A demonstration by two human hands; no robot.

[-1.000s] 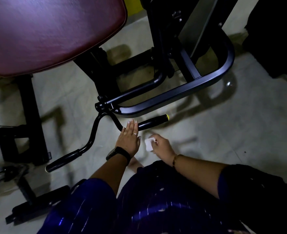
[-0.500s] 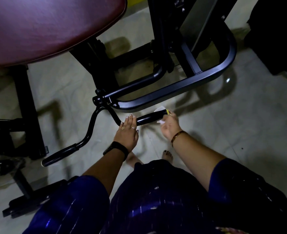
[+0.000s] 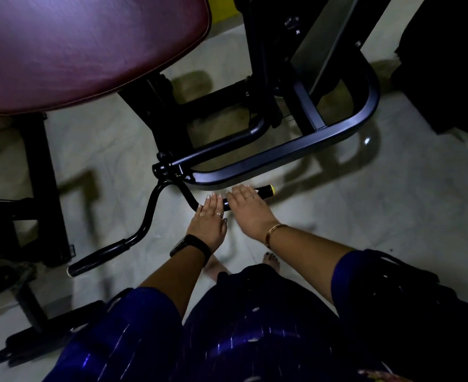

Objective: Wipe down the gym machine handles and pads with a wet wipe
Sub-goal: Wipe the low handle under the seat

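A black W-shaped handle bar hangs low off the machine frame. Its right grip (image 3: pixel 267 192) has a yellow end cap, and its left grip (image 3: pixel 97 257) points down-left. My right hand (image 3: pixel 250 209) lies over the right grip with its fingers curled across it. The wet wipe is hidden under that hand. My left hand (image 3: pixel 209 220) rests beside it on the bar's bend with straight fingers. A maroon seat pad (image 3: pixel 75 51) fills the upper left.
The machine's black curved base tube (image 3: pixel 296 153) runs just beyond the handle. Black upright posts (image 3: pixel 40 175) stand on the left and a foot bar (image 3: pixel 34 346) lies lower left. A dark bulk (image 3: pixel 447 64) sits far right. My bare feet (image 3: pixel 271 261) stand on the pale floor.
My right hand carried the wipe from the floor side up to the grip's yellow end, then slid inward along the grip and now covers it. My left hand stayed on the bar.
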